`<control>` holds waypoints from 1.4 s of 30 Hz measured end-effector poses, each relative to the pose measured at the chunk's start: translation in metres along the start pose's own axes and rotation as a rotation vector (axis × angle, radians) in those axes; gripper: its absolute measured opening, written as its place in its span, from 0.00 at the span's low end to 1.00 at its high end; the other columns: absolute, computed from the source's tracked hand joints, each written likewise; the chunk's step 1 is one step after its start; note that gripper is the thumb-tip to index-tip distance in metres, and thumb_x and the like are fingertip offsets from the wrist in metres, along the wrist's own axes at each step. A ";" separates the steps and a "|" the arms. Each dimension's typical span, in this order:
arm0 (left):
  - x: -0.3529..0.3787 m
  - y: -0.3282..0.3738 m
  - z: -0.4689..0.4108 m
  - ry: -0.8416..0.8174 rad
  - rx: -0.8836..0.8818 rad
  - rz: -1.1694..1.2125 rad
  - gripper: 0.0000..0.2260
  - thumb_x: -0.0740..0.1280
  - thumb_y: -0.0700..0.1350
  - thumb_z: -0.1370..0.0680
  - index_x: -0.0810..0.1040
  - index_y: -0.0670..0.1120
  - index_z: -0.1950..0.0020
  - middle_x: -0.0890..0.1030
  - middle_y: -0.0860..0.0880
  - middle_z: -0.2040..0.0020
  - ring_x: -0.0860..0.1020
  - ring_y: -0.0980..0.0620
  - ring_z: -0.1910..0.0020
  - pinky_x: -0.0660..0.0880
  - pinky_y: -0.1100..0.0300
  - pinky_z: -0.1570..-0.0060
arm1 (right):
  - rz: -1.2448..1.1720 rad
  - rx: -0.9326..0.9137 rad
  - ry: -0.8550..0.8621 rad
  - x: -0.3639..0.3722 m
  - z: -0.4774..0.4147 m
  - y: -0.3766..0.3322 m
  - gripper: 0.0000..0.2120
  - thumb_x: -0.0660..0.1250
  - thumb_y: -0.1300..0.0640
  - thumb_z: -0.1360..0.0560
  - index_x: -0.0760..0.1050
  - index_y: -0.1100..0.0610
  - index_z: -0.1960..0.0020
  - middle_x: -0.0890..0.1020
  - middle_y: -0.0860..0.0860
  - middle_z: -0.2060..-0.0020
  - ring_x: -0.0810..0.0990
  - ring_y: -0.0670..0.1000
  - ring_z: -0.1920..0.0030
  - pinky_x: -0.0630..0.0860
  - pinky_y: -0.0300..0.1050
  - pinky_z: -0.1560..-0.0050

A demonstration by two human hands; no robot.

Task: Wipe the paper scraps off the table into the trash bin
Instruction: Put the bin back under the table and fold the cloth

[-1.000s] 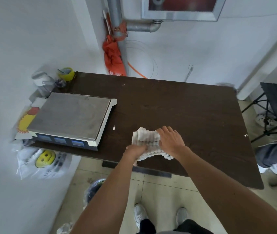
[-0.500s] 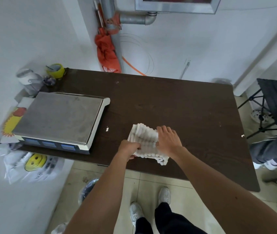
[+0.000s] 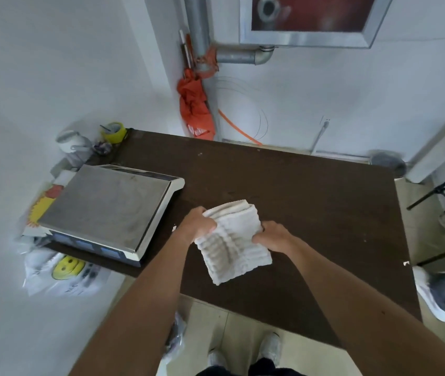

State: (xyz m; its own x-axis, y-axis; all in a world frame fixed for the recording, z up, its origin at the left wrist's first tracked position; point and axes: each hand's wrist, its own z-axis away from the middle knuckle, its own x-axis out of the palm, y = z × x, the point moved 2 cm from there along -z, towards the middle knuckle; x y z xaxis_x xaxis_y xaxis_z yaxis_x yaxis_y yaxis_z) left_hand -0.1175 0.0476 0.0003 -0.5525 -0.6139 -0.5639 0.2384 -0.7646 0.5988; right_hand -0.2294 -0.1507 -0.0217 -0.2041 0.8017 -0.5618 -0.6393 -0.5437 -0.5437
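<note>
Lettering in white shows on the orange bag [image 3: 195, 112] hanging from the grey pipe [image 3: 196, 25] beyond the hands, but it is too blurred to read. Well to the left of the grip, a clear plastic bag with a yellow smiley face [image 3: 68, 265] sits below the table's left edge. The blue panels on the front of the scale [image 3: 107, 207] carry nothing legible.

The table [image 3: 311, 196] is dark brown, with its left end in a corner of white walls, and pale floor tiles show beneath its near edge. The scale stands just left of the left hand. A roll of yellow tape [image 3: 113, 131] lies in the far left corner, and a metal-framed panel [image 3: 311, 20] hangs on the wall above.

Both hands hold the folded white ribbed cloth [image 3: 232, 240] over the middle of the table. The left hand [image 3: 198, 226] is curled round its far left corner with the thumb on top, and the right hand [image 3: 273, 237] pinches its right edge. The cloth's long axis runs from far to near, with the folded layers at the far end and the near end pointing toward the person. I cannot tell whether it touches the tabletop.

One small white paper scrap [image 3: 173, 228] lies just left of the left hand, beside the scale. Another scrap [image 3: 406, 263] sits well to the right of the grip at the table's right edge
</note>
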 end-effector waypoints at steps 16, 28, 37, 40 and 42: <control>-0.063 0.040 -0.088 0.260 0.044 0.350 0.18 0.70 0.39 0.30 0.75 0.46 0.42 0.80 0.46 0.48 0.80 0.48 0.52 0.78 0.55 0.53 | -0.291 -0.002 0.289 -0.034 -0.073 -0.090 0.19 0.55 0.49 0.22 0.66 0.59 0.35 0.75 0.51 0.53 0.76 0.52 0.56 0.73 0.49 0.58; -0.090 0.120 -0.206 0.145 0.219 0.461 0.27 0.67 0.36 0.28 0.70 0.49 0.29 0.75 0.50 0.42 0.76 0.54 0.50 0.75 0.60 0.55 | -0.575 0.127 0.425 -0.060 -0.155 -0.117 0.16 0.58 0.50 0.20 0.65 0.57 0.36 0.77 0.51 0.52 0.79 0.52 0.55 0.79 0.52 0.53; -0.072 0.118 -0.242 0.105 0.336 -0.126 0.32 0.65 0.41 0.23 0.60 0.47 0.20 0.61 0.44 0.22 0.65 0.44 0.25 0.68 0.51 0.29 | -0.078 0.086 0.603 -0.072 -0.197 -0.123 0.24 0.60 0.57 0.23 0.62 0.60 0.29 0.72 0.58 0.34 0.72 0.58 0.36 0.70 0.55 0.35; -0.051 0.115 -0.241 0.052 0.511 -0.289 0.28 0.62 0.41 0.20 0.59 0.46 0.20 0.57 0.46 0.19 0.54 0.48 0.20 0.57 0.51 0.23 | 0.174 -0.103 0.610 -0.065 -0.204 -0.139 0.25 0.58 0.58 0.22 0.58 0.58 0.26 0.66 0.57 0.28 0.67 0.57 0.30 0.66 0.54 0.31; -0.034 0.117 -0.239 -0.015 0.602 -0.348 0.28 0.61 0.40 0.18 0.58 0.45 0.19 0.54 0.47 0.18 0.51 0.50 0.19 0.53 0.53 0.21 | 0.312 -0.173 0.525 -0.056 -0.216 -0.143 0.28 0.57 0.56 0.20 0.53 0.58 0.22 0.59 0.57 0.23 0.60 0.57 0.24 0.61 0.54 0.26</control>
State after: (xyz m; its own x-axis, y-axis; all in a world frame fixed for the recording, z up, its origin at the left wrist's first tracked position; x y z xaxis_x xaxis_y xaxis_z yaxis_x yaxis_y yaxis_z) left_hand 0.1201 -0.0678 -0.0457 -0.5281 -0.3464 -0.7753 -0.4369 -0.6720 0.5979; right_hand 0.0334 -0.1711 -0.0467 0.0570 0.3942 -0.9172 -0.4701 -0.7999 -0.3730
